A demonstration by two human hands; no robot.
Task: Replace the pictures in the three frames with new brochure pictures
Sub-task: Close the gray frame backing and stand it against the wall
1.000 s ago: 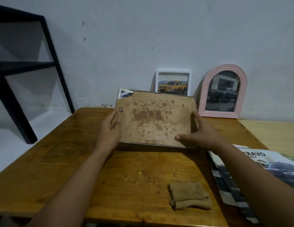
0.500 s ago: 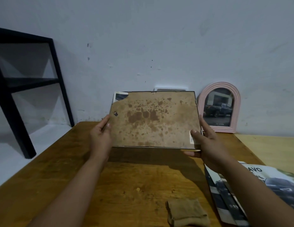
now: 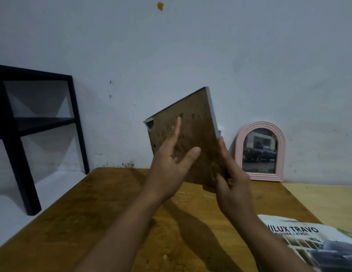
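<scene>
frame [image 3: 192,134] front turned away, brochure [image 3: 312,244] cut by right edge, black shelf [image 3: 33,122] cut at left

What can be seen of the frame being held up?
The rectangular frame is lifted off the table, tilted, its back to the camera: a brown, dark-spotted backing board with a thin pale edge and a picture corner showing at upper left. The right hand grips its lower right edge; the left hand lies open across the board.

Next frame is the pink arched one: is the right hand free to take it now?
Probably not yet: the right hand grips the stained frame, which also stands before the pink arched frame.
</scene>
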